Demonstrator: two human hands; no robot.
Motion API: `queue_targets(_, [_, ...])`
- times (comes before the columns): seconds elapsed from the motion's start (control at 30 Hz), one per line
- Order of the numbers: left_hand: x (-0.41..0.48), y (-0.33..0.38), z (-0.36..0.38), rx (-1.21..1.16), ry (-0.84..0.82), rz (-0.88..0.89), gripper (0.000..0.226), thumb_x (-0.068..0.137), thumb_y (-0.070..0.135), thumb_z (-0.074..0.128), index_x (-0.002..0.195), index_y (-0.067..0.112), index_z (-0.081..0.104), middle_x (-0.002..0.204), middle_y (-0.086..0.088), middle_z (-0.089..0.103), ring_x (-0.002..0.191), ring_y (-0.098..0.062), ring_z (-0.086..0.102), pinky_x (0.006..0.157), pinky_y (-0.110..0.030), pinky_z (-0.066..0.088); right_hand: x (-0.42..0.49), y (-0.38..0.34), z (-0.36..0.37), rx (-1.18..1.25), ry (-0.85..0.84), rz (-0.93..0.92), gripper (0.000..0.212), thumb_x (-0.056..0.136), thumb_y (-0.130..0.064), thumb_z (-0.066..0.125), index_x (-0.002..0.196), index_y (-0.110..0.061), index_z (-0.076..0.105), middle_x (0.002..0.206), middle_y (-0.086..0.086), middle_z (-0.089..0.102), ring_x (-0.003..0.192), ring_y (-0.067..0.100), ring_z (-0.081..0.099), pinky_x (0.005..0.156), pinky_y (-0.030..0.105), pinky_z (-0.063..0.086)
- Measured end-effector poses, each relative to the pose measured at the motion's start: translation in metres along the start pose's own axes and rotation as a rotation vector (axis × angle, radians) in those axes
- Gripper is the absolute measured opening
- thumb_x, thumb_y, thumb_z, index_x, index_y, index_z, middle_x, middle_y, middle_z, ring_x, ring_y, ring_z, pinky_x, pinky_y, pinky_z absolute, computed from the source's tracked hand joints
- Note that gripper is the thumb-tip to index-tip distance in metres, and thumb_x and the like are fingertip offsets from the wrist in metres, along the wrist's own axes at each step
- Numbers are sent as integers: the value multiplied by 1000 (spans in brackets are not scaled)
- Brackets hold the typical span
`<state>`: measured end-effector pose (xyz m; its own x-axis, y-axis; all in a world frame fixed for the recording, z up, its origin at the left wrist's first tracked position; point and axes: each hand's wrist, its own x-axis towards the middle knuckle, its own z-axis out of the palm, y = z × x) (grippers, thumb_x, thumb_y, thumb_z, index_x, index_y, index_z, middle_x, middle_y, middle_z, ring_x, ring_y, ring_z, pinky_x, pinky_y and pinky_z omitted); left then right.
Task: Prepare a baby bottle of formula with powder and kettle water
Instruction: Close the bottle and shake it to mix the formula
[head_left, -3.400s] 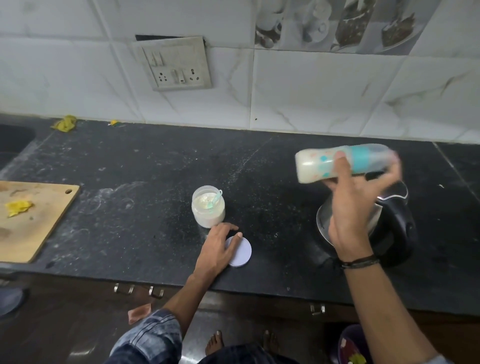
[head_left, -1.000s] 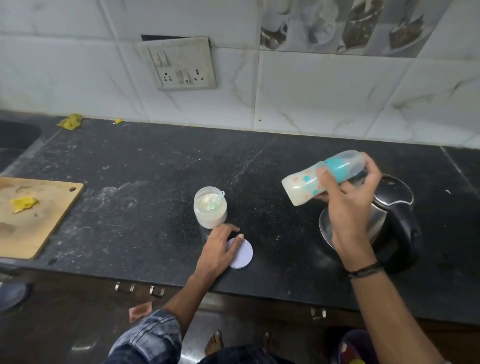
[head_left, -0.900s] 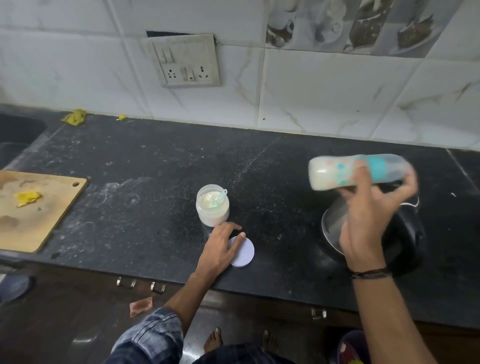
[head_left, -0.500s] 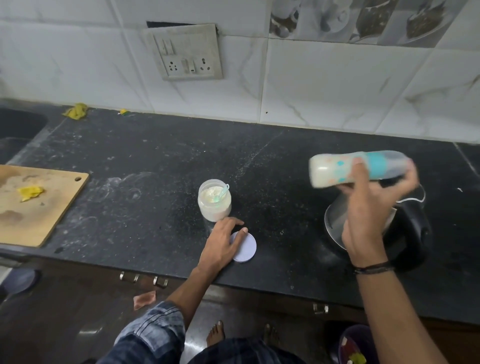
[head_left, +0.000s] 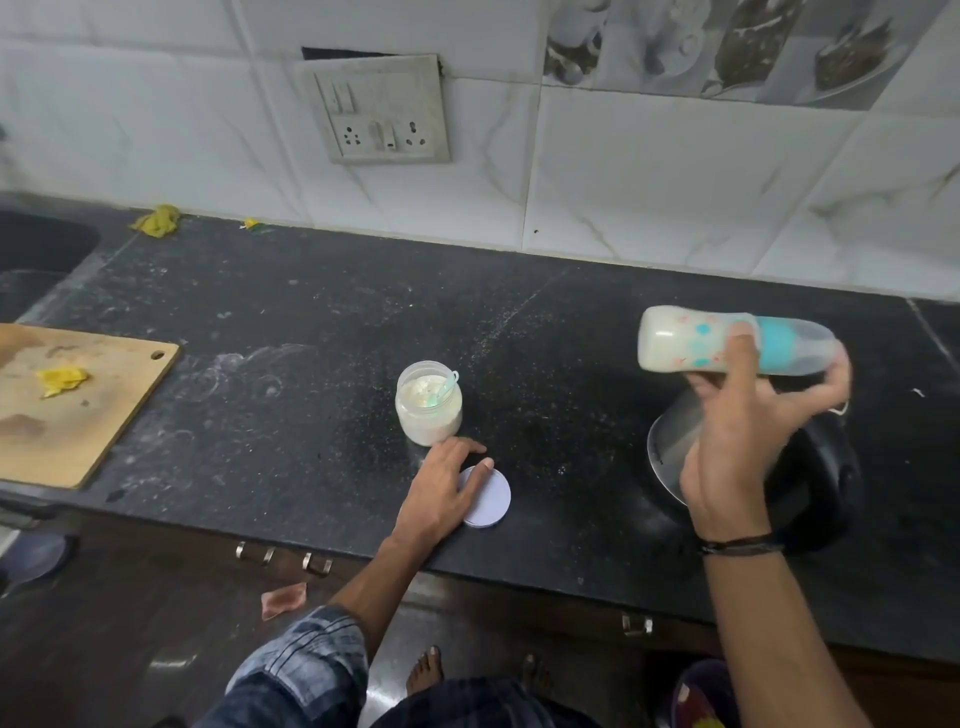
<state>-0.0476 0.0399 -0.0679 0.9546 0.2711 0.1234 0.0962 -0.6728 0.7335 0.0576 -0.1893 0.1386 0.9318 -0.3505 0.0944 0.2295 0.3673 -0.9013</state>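
Bottle (head_left: 675, 340), one, milky, teal-collared, sideways above one kettle (head_left: 810, 493), right hand (head_left: 737, 441) curled round it, left hand (head_left: 441, 488) flat on one lid (head_left: 491, 499).

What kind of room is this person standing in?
Most likely a home kitchen. There is a dark stone countertop with a sink at its left end, a wooden cutting board on it, and an electric kettle on the right.
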Motion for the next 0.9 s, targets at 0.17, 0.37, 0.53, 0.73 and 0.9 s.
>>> queue_targets(0.17, [-1,-3,-1,-6,-6,9,41,102,58,43,119,26,63,120,13,60,116,-3,50,102,-28,42,-7,0,1,-114,-156,36,76,92,-12,80,150,-25,31,136,1,65,116,21,73,79,39,66])
queue_targets(0.37, [-2,-3,-1,2,-4,6,36,103,54,47,120,26,63,122,12,60,117,-5,51,102,-29,43,-3,-3,5,-116,-191,23,76,92,-14,80,148,-24,29,135,3,66,115,24,73,76,39,65])
queue_targets(0.53, [0,0,0,-18,5,2,40,101,57,45,118,26,64,120,13,61,117,-5,51,102,-28,42,-8,-3,8,33,-10,-60,78,91,-21,81,148,-24,27,140,9,61,119,23,72,83,52,65])
queue_targets(0.73, [-1,-2,-1,-29,-7,8,38,102,55,46,118,25,64,120,11,61,117,-6,51,103,-30,43,-20,1,14,-48,-97,-53,77,93,-16,80,149,-24,28,134,-4,68,119,24,71,92,60,61])
queue_targets(0.9, [-2,-3,-1,-18,-1,1,37,102,55,46,118,26,64,119,12,61,116,-6,51,102,-30,43,-10,2,14,-86,-119,-18,80,93,-14,79,151,-23,25,142,10,58,119,22,72,84,52,65])
